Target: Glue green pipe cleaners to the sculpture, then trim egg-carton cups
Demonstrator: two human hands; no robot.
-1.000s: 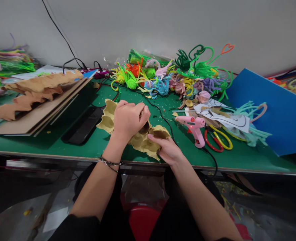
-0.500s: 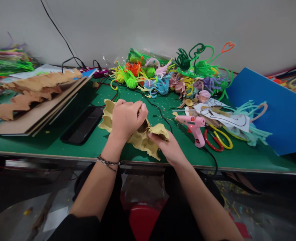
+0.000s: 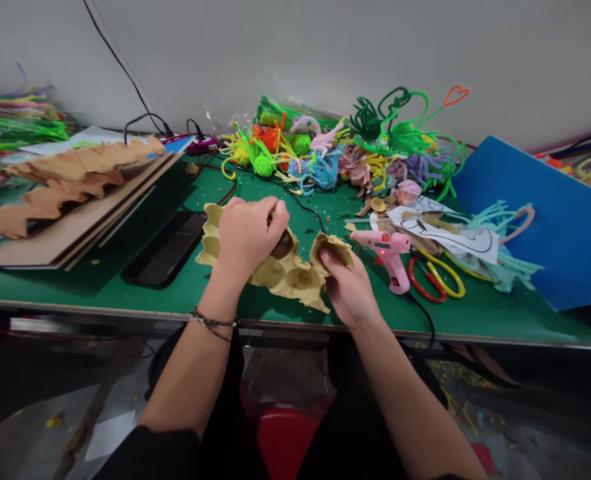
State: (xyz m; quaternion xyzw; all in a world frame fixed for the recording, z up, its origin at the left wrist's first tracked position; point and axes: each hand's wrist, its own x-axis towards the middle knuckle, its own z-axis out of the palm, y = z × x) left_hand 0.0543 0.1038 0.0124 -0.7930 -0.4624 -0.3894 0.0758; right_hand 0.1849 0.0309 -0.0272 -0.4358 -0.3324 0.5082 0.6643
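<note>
A yellowish egg carton [image 3: 275,275] with ragged, torn edges lies over the green table in front of me. My left hand [image 3: 249,233] is closed on its upper left part, the back of the hand hiding much of it. My right hand [image 3: 349,288] grips a single cup [image 3: 333,251] at the carton's right end, thumb inside the hollow and fingers beneath. Whether that cup is fully apart from the carton, I cannot tell. A pink glue gun [image 3: 388,256] stands just right of my right hand, and a black phone [image 3: 165,250] lies left of the carton.
Scissors [image 3: 438,277] with red and yellow handles lie beside the glue gun. Cardboard sheets [image 3: 90,223] carrying brown carton strips [image 3: 70,190] are stacked left. Colourful pipe cleaners [image 3: 320,163] pile along the wall. A blue board [image 3: 540,220] leans at right; a black cable [image 3: 308,207] crosses the table.
My right hand has moved right with the cup, turning its hollow upward and opening a gap from the carton's upper edge. My left hand has shifted slightly left, still holding the carton.
</note>
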